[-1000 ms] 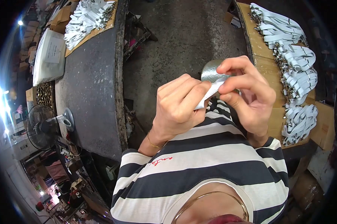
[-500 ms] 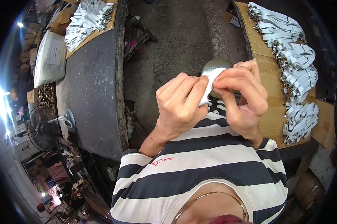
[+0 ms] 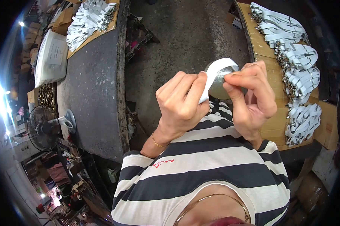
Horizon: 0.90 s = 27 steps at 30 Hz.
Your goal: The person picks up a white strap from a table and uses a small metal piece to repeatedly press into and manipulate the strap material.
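Note:
A white lanyard strap (image 3: 215, 70) arches between my two hands in front of my striped shirt. My left hand (image 3: 183, 98) is closed around its lower part, with thumb and curled fingers pressed together. On the other side, my right hand (image 3: 253, 92) pinches with thumb and forefinger where the far end of the strap curves in. The fingers partly hide that end. Just behind the strap is a round, greyish, shiny disc (image 3: 219, 90); I cannot make out what it is.
Bundles of white lanyards with metal clips (image 3: 300, 60) lie on a cardboard-covered table (image 3: 268, 75) at right. More lanyards (image 3: 89, 22) lie on the dark left table (image 3: 96, 86), near a white plastic-wrapped package (image 3: 51, 58). A fan (image 3: 45, 128) stands at left.
The strap between my hands has opened from a flat fold into a raised arch. My right hand has shifted slightly right, away from my left, which has barely moved.

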### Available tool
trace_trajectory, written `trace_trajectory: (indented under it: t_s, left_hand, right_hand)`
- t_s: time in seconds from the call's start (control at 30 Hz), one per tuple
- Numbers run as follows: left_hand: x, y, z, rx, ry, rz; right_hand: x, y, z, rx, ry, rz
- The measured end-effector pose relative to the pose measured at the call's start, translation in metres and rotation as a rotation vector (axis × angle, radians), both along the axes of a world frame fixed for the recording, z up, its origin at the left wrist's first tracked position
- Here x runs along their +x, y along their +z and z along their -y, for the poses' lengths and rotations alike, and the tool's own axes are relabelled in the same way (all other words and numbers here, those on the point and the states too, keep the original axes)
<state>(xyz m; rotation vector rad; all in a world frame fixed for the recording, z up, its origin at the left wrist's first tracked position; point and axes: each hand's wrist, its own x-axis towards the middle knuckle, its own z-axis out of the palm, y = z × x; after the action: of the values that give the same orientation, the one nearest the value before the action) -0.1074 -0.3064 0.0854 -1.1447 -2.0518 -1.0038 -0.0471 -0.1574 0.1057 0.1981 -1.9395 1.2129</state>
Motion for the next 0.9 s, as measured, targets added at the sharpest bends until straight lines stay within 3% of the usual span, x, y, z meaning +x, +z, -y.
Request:
trace_trajectory:
  t_s: [0.27,0.4,0.6,0.73,0.9]
  left_hand:
    - [0.003,0.001,-0.003,0.015,-0.010,0.000]
    - [0.007,0.005,-0.001,-0.041,0.017,0.034]
    - [0.004,0.003,0.001,-0.019,0.012,-0.016]
    - [0.008,0.001,0.002,-0.039,0.019,0.008]
    - [0.006,0.004,0.003,-0.007,0.002,0.012]
  right_hand:
    - [0.005,-0.002,0.010,0.086,0.048,0.006]
    - [-0.003,-0.009,0.001,0.162,-0.080,0.023]
    - [0.008,0.001,0.010,0.143,0.086,0.015]
    - [-0.001,-0.008,-0.002,0.163,-0.045,0.039]
    - [0.009,0.006,0.013,0.150,0.108,0.007]
